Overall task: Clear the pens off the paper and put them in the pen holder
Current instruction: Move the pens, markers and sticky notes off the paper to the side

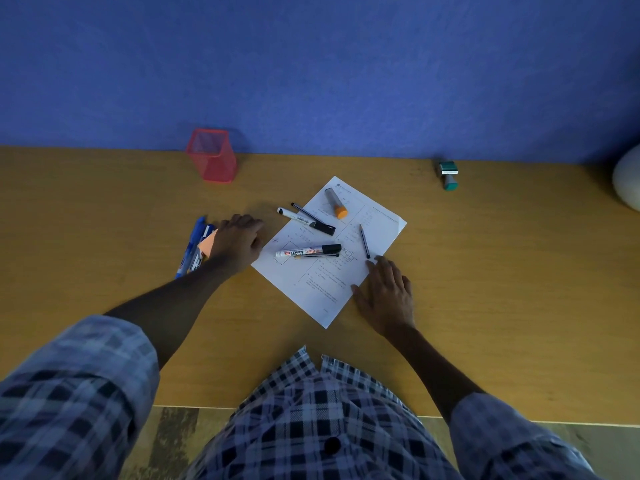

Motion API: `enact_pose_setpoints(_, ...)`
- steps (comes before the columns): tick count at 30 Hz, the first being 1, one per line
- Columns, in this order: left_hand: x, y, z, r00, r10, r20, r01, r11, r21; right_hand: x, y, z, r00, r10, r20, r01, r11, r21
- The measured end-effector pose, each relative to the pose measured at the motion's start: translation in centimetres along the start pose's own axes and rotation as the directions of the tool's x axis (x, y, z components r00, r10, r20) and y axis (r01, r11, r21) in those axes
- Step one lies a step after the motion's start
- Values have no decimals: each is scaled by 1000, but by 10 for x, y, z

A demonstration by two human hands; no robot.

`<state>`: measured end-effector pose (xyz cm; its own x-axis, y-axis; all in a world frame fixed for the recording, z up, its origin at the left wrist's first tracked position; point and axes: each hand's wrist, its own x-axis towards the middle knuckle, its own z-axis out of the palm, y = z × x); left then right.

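A printed white paper (325,289) lies askew on the wooden desk (104,209). On it lie a white marker with a black cap (308,251), a thin dark pen (317,255) beside it, a pencil (364,240), and a grey tube with an orange cap (335,202). Another white marker (304,220) and a thin dark pen (306,213) overlap the paper's upper left edge. A red mesh pen holder (212,155) stands at the back left, with nothing visible inside. My left hand (237,242) rests on the desk just left of the paper, fingers curled, holding nothing visible. My right hand (386,294) lies flat at the paper's right edge, a fingertip near the pencil's end.
Blue and white pens (192,251) and an orange note (207,242) lie left of my left hand. A green stamp (449,174) stands at the back right near the blue wall. A pale round object (627,178) sits at the far right edge.
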<state>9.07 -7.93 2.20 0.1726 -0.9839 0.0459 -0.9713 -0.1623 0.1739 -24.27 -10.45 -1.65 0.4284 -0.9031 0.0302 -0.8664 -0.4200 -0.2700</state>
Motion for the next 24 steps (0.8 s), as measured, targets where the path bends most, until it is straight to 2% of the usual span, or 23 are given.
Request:
enact_pose_setpoints(4,-7,-4,4,996,89,9,-89,996,0,0,1,0,1000,2,4,-2,1000,13)
enact_pose_setpoints(10,-17,-20,5,1000,-2,17,1,999,46,-1,0,0,1000,4,-6,-4,1000,10)
enact_pose_setpoints(15,-18,-21,5,1000,6,-16,-5,999,46,0,-1,-1,1000,6,4,-6,1000,11)
enact_pose_setpoints(24,-4,36,25,955,295,-21,-295,955,14,0,0,0,1000,3,9,-3,1000,7)
